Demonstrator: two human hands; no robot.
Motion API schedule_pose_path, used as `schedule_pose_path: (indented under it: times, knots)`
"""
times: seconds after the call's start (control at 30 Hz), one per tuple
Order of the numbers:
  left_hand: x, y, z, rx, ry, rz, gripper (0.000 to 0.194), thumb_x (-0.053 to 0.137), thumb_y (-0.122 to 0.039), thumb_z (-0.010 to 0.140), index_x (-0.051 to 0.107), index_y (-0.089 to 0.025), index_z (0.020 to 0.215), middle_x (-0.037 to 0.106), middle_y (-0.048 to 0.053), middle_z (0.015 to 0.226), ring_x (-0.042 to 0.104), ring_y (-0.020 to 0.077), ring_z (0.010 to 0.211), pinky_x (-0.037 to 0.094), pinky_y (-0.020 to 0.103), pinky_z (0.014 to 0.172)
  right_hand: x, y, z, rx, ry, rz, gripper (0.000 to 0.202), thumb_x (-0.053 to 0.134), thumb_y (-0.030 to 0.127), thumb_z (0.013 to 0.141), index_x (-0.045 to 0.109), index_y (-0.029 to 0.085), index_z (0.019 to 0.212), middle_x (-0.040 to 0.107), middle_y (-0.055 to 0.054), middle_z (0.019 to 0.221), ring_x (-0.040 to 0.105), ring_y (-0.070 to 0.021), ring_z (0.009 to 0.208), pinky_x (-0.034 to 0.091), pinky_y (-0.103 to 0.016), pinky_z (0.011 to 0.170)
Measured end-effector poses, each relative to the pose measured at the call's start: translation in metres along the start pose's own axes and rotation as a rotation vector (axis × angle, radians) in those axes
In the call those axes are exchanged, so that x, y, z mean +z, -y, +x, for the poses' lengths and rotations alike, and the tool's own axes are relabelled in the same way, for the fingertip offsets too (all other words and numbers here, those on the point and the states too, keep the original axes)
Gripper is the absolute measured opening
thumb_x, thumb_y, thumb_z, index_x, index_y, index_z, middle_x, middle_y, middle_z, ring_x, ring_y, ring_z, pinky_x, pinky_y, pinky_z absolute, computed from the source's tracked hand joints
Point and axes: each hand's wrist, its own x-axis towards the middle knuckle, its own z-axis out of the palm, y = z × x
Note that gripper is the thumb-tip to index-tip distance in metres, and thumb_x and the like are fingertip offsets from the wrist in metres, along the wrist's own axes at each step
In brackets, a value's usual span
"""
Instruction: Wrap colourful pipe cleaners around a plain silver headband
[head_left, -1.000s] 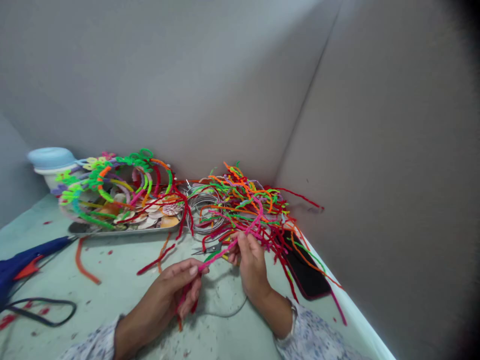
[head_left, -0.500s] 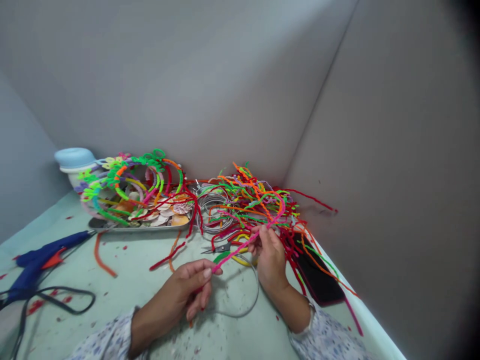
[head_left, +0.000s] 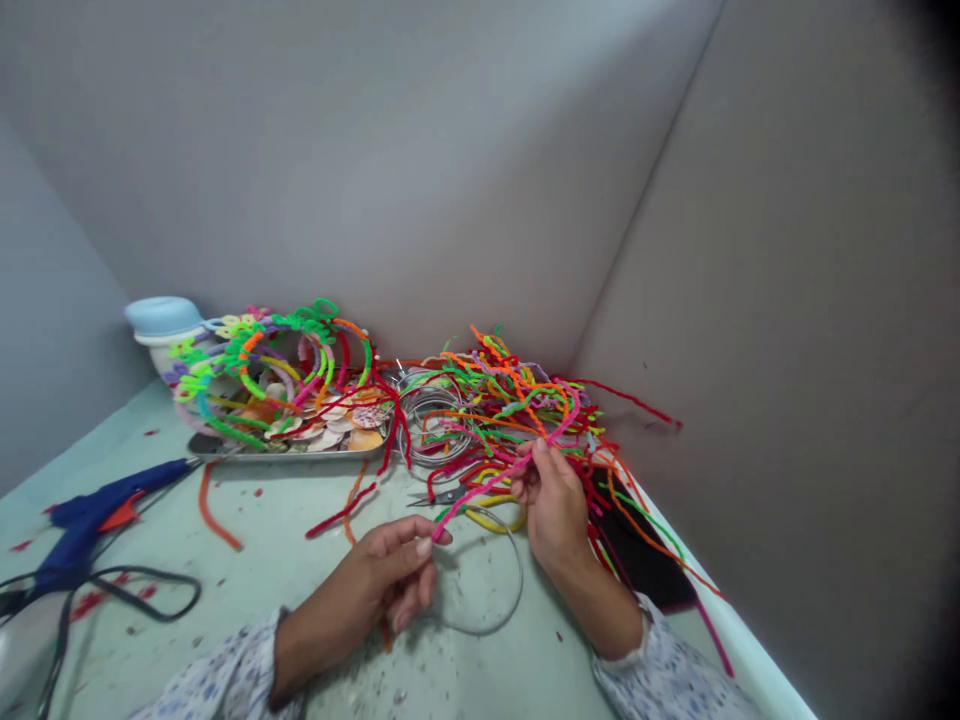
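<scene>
A pink fuzzy stem point(head_left: 484, 489) runs slantwise between my two hands. My left hand point(head_left: 382, 575) pinches its lower end between thumb and fingertips. Farther up, my right hand point(head_left: 553, 495) is closed on the same stem, whose curved far end rises toward the pile. Below the stem, a grey wire loop point(head_left: 519, 580) reaches from near my left hand toward the right. Scissors with yellow and red handles point(head_left: 504, 519) lie behind the pink stem, partly covered by it.
Colourful stems point(head_left: 517, 390) are heaped at the back beside coiled wire point(head_left: 427, 440). A metal tray point(head_left: 300, 456) holds shells and flowered hoops, near a blue-lidded container point(head_left: 165, 318). A blue glue gun point(head_left: 97, 515) lies left, a dark phone point(head_left: 649, 560) right.
My right hand has moved slightly right and up along the pink stem. The whole scene has shifted a little to the right in view; my left hand keeps its pinch.
</scene>
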Motion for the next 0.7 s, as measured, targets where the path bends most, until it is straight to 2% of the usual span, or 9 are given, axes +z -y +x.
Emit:
schedule_pose_path:
  times: [0.13,0.3,0.37,0.53,0.7]
  knots:
    - [0.000,0.000,0.001,0.004,-0.011,0.001,0.018,0.054,-0.032,0.087,0.055,-0.014,0.091,0.063,0.001,0.058,0.044,0.0028,0.032,0.027,0.011,0.031,0.003,0.000,-0.008,0.030,0.071,0.004,0.025,0.056,0.045,0.084,0.060,0.019,0.082,0.056,0.004,0.059,0.048,-0.0080,0.046,0.035,-0.020,0.043]
    - [0.000,0.000,0.002,0.022,0.013,0.019,0.018,0.053,-0.032,0.088,0.054,-0.014,0.089,0.065,0.003,0.059,0.044,0.0031,0.031,0.026,0.011,0.030,0.012,-0.003,-0.027,0.176,0.449,-0.234,0.026,0.062,0.041,0.080,0.063,0.018,0.091,0.058,0.003,0.061,0.048,-0.0068,0.044,0.032,-0.018,0.042]
    - [0.000,-0.001,0.001,0.015,0.020,0.036,0.020,0.052,-0.034,0.088,0.054,-0.014,0.090,0.066,0.003,0.061,0.043,0.0031,0.030,0.025,0.011,0.030,0.014,-0.005,-0.031,0.173,0.518,-0.326,0.024,0.063,0.039,0.080,0.065,0.017,0.090,0.060,0.002,0.062,0.050,-0.0071,0.045,0.035,-0.018,0.043]
    - [0.002,-0.003,0.001,0.012,0.009,0.049,0.024,0.051,-0.037,0.088,0.052,-0.015,0.096,0.068,0.004,0.064,0.044,0.0034,0.031,0.026,0.012,0.031,0.012,-0.010,-0.031,0.111,0.454,-0.403,0.027,0.060,0.041,0.082,0.063,0.015,0.073,0.060,0.001,0.058,0.051,-0.0087,0.044,0.037,-0.020,0.043]
    - [0.002,-0.003,0.001,0.021,0.000,0.026,0.021,0.054,-0.036,0.087,0.051,-0.015,0.089,0.068,0.004,0.069,0.048,0.0027,0.035,0.023,0.013,0.034,0.012,-0.010,-0.030,0.105,0.380,-0.354,0.026,0.060,0.042,0.081,0.063,0.016,0.077,0.059,0.002,0.058,0.050,-0.0094,0.044,0.037,-0.020,0.043]
